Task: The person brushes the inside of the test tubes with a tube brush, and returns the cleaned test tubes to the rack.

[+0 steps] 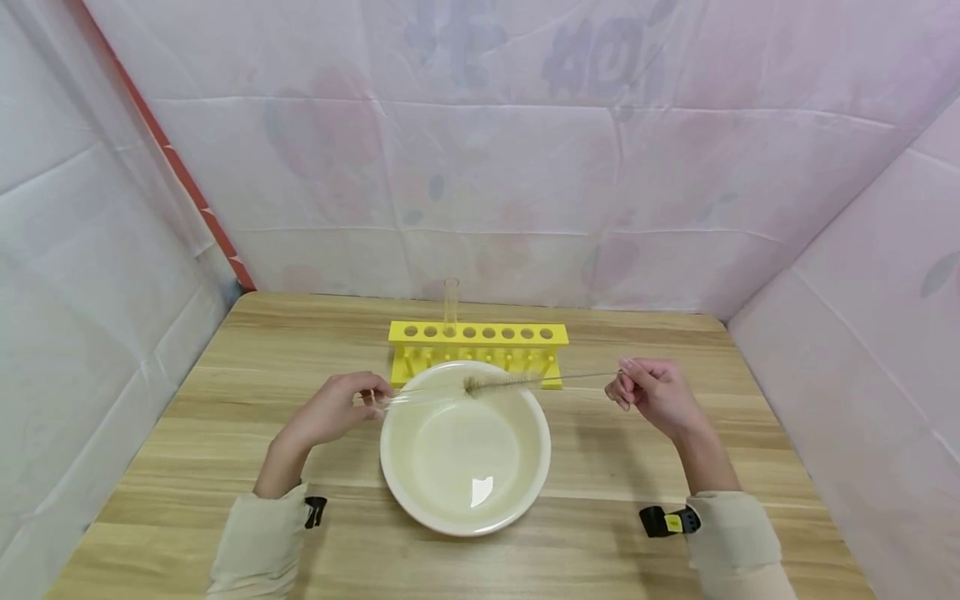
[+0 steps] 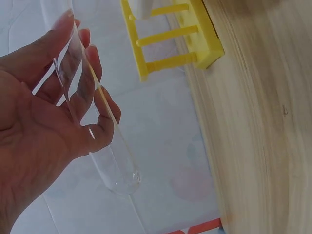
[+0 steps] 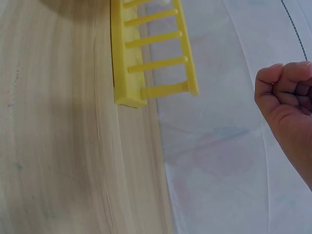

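Between its thumb and fingers my left hand holds a clear glass test tube. The tube lies nearly level over the left side of a cream basin, its rounded end towards the left. My right hand pinches the thin twisted wire handle of a test tube brush. The brush head hangs above the basin, its tip at the tube's mouth; whether the tip is inside I cannot tell. Fingers partly cover the tube in the left wrist view.
Behind the basin stands a yellow test tube rack with one upright glass tube in it. The wooden table is bordered by pale printed cloth walls at the back and sides.
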Tool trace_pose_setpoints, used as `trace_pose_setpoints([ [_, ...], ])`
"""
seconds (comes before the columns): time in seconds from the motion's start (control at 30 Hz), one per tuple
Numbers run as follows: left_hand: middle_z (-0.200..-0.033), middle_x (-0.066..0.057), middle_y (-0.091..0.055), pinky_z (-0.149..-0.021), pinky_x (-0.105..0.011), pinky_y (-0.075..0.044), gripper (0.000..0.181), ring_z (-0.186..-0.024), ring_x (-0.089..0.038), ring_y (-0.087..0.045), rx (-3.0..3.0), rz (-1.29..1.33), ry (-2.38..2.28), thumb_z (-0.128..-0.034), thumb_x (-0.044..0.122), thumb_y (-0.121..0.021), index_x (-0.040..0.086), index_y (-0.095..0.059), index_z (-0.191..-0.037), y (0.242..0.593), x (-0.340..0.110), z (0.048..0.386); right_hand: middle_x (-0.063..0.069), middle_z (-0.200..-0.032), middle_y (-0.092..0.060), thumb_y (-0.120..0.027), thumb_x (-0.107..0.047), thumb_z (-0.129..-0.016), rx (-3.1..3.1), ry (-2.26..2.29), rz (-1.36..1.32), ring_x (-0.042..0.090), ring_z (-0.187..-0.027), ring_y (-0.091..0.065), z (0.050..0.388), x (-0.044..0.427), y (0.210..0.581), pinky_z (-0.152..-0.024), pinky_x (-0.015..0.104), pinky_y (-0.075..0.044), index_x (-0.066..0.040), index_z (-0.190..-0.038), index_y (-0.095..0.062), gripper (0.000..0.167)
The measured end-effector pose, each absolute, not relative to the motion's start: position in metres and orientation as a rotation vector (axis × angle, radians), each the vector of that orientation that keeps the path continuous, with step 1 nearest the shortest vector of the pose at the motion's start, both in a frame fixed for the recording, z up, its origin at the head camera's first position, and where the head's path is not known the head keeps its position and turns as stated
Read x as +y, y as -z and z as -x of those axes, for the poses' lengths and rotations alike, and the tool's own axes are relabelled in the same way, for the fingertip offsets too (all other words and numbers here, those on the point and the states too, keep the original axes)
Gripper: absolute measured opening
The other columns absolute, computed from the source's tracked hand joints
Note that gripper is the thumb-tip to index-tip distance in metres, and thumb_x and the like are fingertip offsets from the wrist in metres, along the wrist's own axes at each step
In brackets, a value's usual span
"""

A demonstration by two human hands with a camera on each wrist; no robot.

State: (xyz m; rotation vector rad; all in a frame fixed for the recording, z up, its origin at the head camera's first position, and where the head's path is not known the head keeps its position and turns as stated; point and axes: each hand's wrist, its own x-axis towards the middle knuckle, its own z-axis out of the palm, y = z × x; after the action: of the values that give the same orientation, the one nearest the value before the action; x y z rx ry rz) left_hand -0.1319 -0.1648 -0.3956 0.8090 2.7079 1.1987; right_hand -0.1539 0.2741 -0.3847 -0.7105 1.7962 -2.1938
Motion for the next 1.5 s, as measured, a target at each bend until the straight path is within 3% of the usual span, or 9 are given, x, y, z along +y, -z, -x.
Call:
trace_pose_setpoints([
  [0.23,-0.083,-0.006,-0.062,-0.063,-0.027,-0.044,0.020,-0.074,-0.014,-0.052,2.716,-0.805,-1.207,-0.0748,-0.008,-0.068,-0.001,-0.065,-0.093,0.394,-0.159,0.131,0.011,-0.054,-0.043,-0.025,0.004,-0.098,1.808,2.160,0.641,0.024,-0.049,-0.038,0.154,0.267,0.391,-0.066,0.030,-0.046,0.006,-0.063,-0.038,0.038],
  [1.1,-0.086,-0.004,-0.062,-0.065,-0.028,-0.046,0.021,-0.075,-0.014,-0.053,2.710,-0.845,-1.196,-0.0766,-0.004,-0.068,0.001,-0.065,-0.096,0.390,-0.143,0.131,0.008,-0.054,-0.043,-0.033,-0.002,-0.099,1.874,2.161,0.594,0.023,-0.049,-0.038,0.154,0.240,0.388,-0.068,0.031,-0.046,0.009,-0.062,-0.034,0.039],
  [1.27,-0.085,-0.007,-0.063,-0.065,-0.029,-0.045,0.020,-0.074,-0.015,-0.052,2.756,-0.757,-1.188,-0.0754,-0.006,-0.068,-0.001,-0.066,-0.095,0.386,-0.146,0.130,0.009,-0.052,-0.042,-0.028,0.004,-0.098,1.810,2.265,0.630,0.023,-0.047,-0.036,0.156,0.249,0.382,-0.068,0.031,-0.046,0.005,-0.061,-0.036,0.038],
  [1.5,-0.084,-0.007,-0.063,-0.063,-0.028,-0.045,0.020,-0.073,-0.015,-0.052,2.779,-0.688,-1.211,-0.0755,-0.007,-0.068,0.000,-0.067,-0.094,0.387,-0.155,0.128,0.010,-0.051,-0.040,-0.030,0.002,-0.098,1.868,2.240,0.553,0.021,-0.047,-0.040,0.155,0.263,0.382,-0.067,0.029,-0.046,0.003,-0.060,-0.038,0.039],
])
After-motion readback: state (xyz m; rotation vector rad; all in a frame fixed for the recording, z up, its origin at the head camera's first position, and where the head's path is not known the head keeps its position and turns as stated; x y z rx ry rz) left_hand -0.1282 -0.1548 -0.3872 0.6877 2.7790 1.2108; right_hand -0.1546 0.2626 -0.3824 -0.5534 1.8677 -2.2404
